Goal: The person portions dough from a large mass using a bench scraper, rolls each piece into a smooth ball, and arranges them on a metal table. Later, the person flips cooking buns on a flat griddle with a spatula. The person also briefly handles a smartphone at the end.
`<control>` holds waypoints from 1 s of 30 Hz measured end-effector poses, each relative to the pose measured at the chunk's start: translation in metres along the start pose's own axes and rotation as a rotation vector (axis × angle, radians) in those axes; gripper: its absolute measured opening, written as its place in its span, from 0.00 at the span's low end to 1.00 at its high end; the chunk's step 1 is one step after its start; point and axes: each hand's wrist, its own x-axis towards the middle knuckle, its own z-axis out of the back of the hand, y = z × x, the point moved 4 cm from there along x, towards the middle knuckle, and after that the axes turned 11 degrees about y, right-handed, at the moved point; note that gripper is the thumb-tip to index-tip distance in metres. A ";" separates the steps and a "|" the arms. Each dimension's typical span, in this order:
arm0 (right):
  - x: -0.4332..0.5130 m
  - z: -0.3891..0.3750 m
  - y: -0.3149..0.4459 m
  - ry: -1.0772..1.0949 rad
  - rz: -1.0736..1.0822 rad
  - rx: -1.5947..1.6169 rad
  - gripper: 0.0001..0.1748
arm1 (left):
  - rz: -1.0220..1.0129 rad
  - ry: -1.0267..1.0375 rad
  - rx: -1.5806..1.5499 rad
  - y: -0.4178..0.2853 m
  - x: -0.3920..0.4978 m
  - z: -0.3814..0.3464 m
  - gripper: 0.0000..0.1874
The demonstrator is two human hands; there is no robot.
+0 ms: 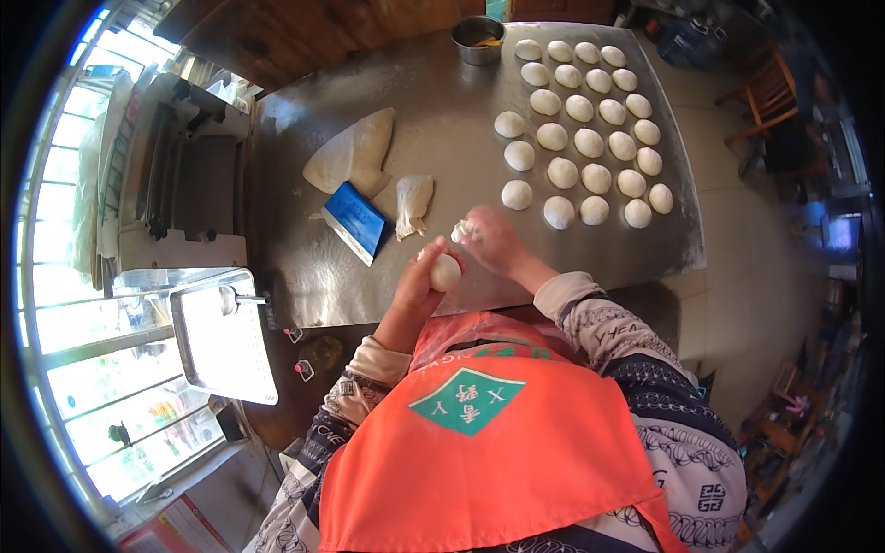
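Note:
My left hand [420,282] is closed around a smooth round dough ball [444,274], near the front edge of the steel table. Just right of it, my right hand [492,238] is blurred and grips a small torn piece of dough [466,231]. A narrow strip of dough [414,205] lies on the table beyond my left hand. Farther left rests a large dough slab [352,152], and a blue-handled dough scraper [357,220] lies against its near edge. Rows of round dough balls [562,173] cover the right part of the table.
A steel pot [478,40] with something yellow inside stands at the table's far edge. Left of the table [456,97] is a dough roller machine [187,180]. A perforated metal tray [225,335] with a ladle [231,300] sits nearer me. A wooden chair [764,93] stands to the right.

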 end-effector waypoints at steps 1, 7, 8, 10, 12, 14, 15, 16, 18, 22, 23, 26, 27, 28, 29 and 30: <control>-0.008 -0.007 0.005 0.026 0.084 -0.137 0.18 | 0.013 0.025 -0.217 -0.002 0.001 0.001 0.10; -0.006 0.035 0.052 -0.098 -0.070 0.213 0.12 | -0.160 0.252 -0.668 -0.030 -0.007 -0.030 0.14; -0.010 0.048 0.075 -0.126 -0.084 0.411 0.10 | -0.184 0.393 -0.713 -0.029 -0.006 -0.028 0.20; -0.018 0.065 0.112 -0.150 0.012 0.482 0.10 | -0.168 0.375 -0.710 -0.032 -0.008 -0.037 0.24; -0.023 0.079 0.134 -0.202 0.143 0.403 0.13 | -0.157 0.512 -0.789 -0.037 -0.008 -0.047 0.32; -0.021 0.084 0.145 -0.173 0.156 0.473 0.13 | -0.197 0.530 -0.658 -0.037 -0.006 -0.053 0.33; -0.021 0.085 0.150 -0.162 0.159 0.507 0.13 | -0.212 0.538 -0.592 -0.037 -0.006 -0.058 0.33; -0.018 0.087 0.156 -0.173 0.171 0.512 0.14 | -0.202 0.551 -0.551 -0.038 -0.006 -0.061 0.34; -0.017 0.091 0.161 -0.157 0.216 0.418 0.14 | -0.181 0.575 -0.470 -0.039 -0.007 -0.065 0.34; -0.020 0.094 0.162 -0.133 0.219 0.324 0.14 | -0.146 0.540 -0.462 -0.036 -0.006 -0.069 0.35; -0.021 0.095 0.163 -0.131 0.240 0.297 0.14 | -0.132 0.531 -0.469 -0.034 -0.005 -0.067 0.35; -0.026 0.097 0.165 -0.129 0.256 0.290 0.15 | -0.132 0.523 -0.455 -0.030 -0.006 -0.071 0.36; -0.028 0.097 0.166 -0.133 0.231 0.333 0.16 | -0.139 0.525 -0.444 -0.029 -0.006 -0.073 0.37; -0.030 0.097 0.166 -0.137 0.207 0.376 0.16 | -0.139 0.522 -0.470 -0.028 -0.005 -0.073 0.37; -0.032 0.097 0.167 -0.132 0.230 0.306 0.17 | -0.139 0.520 -0.497 -0.026 -0.004 -0.073 0.37; -0.033 0.097 0.166 -0.125 0.254 0.237 0.17 | -0.141 0.515 -0.523 -0.025 -0.004 -0.073 0.37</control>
